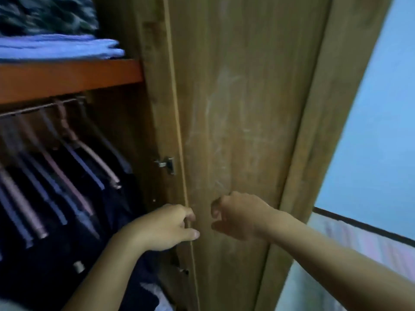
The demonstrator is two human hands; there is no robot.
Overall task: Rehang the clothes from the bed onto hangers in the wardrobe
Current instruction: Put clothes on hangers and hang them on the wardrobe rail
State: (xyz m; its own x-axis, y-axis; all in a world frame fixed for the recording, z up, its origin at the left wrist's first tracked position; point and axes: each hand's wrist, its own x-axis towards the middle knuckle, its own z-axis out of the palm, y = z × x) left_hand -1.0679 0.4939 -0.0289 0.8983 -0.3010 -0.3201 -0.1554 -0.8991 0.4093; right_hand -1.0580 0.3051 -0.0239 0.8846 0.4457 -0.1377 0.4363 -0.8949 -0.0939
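Note:
The wardrobe stands open on the left, where several hangers (67,158) hang from a rail (40,107) and carry dark clothes (56,254). The wooden wardrobe door (235,108) fills the middle of the view. My left hand (166,227) reaches to the door's left edge, with fingers and thumb curled at that edge. My right hand (240,216) is up against the door's face just to the right, its fingers curled inward with nothing visible in them. The bed is out of view.
An orange shelf (67,79) above the rail holds folded blue cloth (60,48) and a dark patterned fabric (45,14). A metal latch (167,164) sits on the frame beside the door edge. At the right are a blue wall (370,131) and a pale striped fabric (359,254).

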